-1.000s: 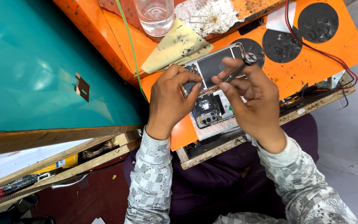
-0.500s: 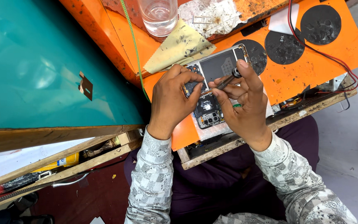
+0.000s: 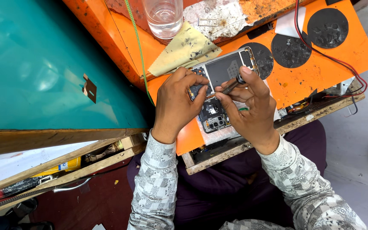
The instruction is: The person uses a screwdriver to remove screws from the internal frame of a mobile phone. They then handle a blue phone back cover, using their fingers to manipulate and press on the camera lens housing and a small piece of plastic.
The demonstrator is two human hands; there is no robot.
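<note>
Left hand (image 3: 176, 104) pinching the open phone (image 3: 218, 91) by its edge in the middle of the frame, right hand (image 3: 248, 108) gripping a small screwdriver (image 3: 231, 86) with its tip on the phone's insides; back cover already off, dark parts still fixed inside; glass of water (image 3: 163, 17) and yellow cloth (image 3: 184, 49) above on the orange board (image 3: 320, 72)

left hand (image 3: 177, 100) steadying opened phone (image 3: 219, 91), right hand (image 3: 250, 108) gripping screwdriver (image 3: 233, 85)

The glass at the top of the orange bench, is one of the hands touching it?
No. The glass stands apart; the left hand steadies the opened phone and the right hand holds a screwdriver.
</note>
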